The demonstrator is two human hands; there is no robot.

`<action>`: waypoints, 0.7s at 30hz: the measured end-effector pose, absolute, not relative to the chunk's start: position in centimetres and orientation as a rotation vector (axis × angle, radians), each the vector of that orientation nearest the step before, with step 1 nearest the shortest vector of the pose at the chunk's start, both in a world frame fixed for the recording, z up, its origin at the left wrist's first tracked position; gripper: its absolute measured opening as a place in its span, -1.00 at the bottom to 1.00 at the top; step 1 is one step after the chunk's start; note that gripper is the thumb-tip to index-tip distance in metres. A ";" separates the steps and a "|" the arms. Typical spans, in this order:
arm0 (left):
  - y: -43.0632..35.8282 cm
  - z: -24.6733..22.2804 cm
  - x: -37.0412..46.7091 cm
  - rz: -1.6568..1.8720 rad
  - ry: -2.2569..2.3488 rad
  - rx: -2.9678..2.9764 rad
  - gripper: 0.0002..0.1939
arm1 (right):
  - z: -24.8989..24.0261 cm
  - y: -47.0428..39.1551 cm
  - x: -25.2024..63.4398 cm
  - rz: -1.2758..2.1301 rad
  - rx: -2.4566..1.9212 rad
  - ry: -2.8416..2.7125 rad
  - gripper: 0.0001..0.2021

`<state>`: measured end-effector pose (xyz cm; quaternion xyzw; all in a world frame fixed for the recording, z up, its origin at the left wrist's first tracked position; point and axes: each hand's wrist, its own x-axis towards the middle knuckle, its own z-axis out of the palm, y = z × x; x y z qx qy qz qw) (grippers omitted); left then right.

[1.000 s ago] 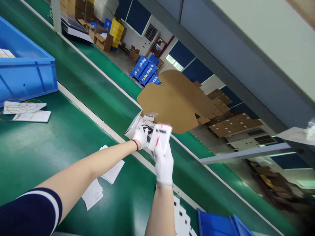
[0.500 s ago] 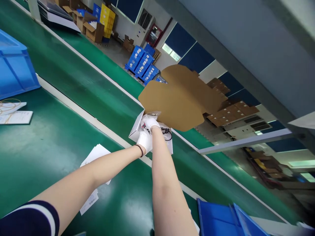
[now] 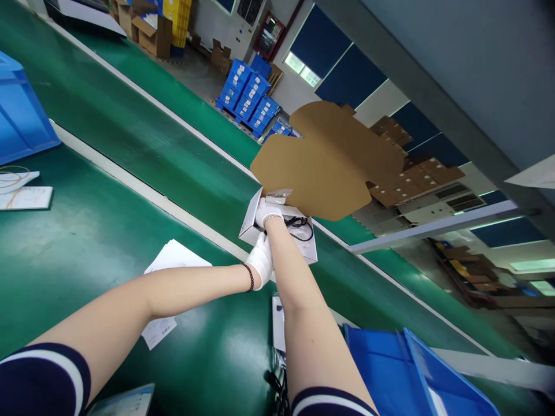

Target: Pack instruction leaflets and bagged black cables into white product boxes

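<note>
2 hands point(image 3: 264, 237), 1 white box point(image 3: 251, 222), 2 blue bins point(image 3: 390, 370).

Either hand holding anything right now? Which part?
Left hand grips the near edge of the open white box. Right hand reaches inside it over the black cable; whether it grips anything cannot be told.

A green bench point(image 3: 108, 231) carries a white box point(image 3: 280, 228), paper sheets point(image 3: 173, 263) and blue crates point(image 3: 21, 115).

White gloves on both hands point(image 3: 261, 263), navy white-striped sleeves, beaded left bracelet.
</note>
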<state>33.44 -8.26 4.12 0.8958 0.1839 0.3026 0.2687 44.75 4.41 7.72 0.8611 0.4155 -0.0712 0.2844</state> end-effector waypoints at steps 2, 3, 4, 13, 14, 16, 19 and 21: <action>-9.1 5.1 30.3 0.812 0.376 2.474 -0.35 | 8.0 3.3 44.5 -0.141 2.315 1.091 -0.38; -9.0 5.5 28.1 0.764 0.318 2.521 -0.43 | 8.4 2.5 44.2 -0.112 2.320 1.089 -0.39; -8.4 5.7 25.7 0.714 0.276 2.560 -0.46 | 8.9 1.4 43.5 -0.074 2.327 1.088 -0.40; 4.4 0.0 6.0 0.444 1.190 2.359 -0.43 | 5.4 -8.6 25.2 0.037 2.317 1.711 -0.33; 4.5 -0.8 4.9 0.426 1.198 2.287 -0.42 | 4.2 -8.9 23.7 -0.152 2.273 1.754 -0.15; 4.0 -2.3 3.2 0.438 1.188 2.175 -0.43 | 2.1 -9.1 22.3 -0.323 2.283 1.724 0.08; 2.7 -4.2 1.5 0.520 1.222 1.998 -0.46 | 0.3 -9.4 23.5 -0.304 2.421 1.647 -0.03; 2.3 -5.2 0.8 0.570 1.238 1.890 -0.47 | -0.1 -9.8 24.9 -0.277 2.521 1.642 -0.23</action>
